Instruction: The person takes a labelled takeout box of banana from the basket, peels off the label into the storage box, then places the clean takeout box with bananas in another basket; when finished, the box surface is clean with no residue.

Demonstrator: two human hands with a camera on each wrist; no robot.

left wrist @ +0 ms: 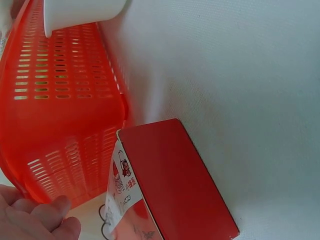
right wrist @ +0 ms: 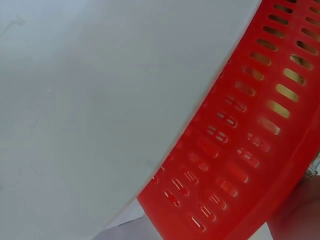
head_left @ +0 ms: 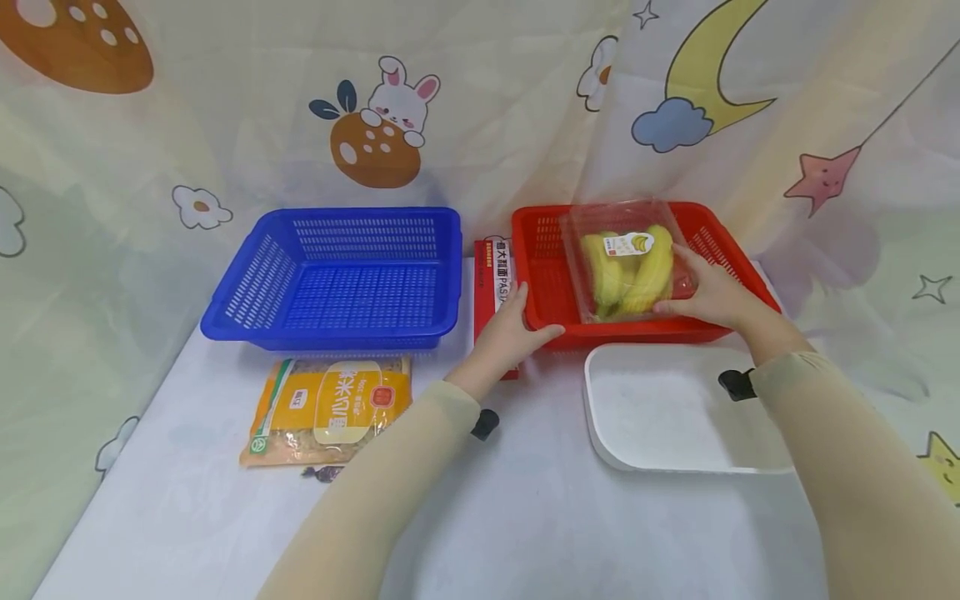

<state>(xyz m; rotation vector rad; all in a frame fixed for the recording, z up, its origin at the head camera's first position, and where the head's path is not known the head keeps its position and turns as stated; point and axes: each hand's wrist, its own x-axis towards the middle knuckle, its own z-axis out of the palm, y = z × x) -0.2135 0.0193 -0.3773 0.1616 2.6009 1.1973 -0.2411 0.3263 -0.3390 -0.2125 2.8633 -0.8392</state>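
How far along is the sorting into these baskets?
Early, it seems. The right hand holds the clear banana pack over the red basket, whose front rim the left hand rests on. The blue basket holds nothing; the yellow bag and red box lie outside.

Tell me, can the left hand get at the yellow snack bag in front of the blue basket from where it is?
Probably yes. The left hand rests on the red basket rim, holding nothing, and the snack bag lies flat on bare table with nothing between them.
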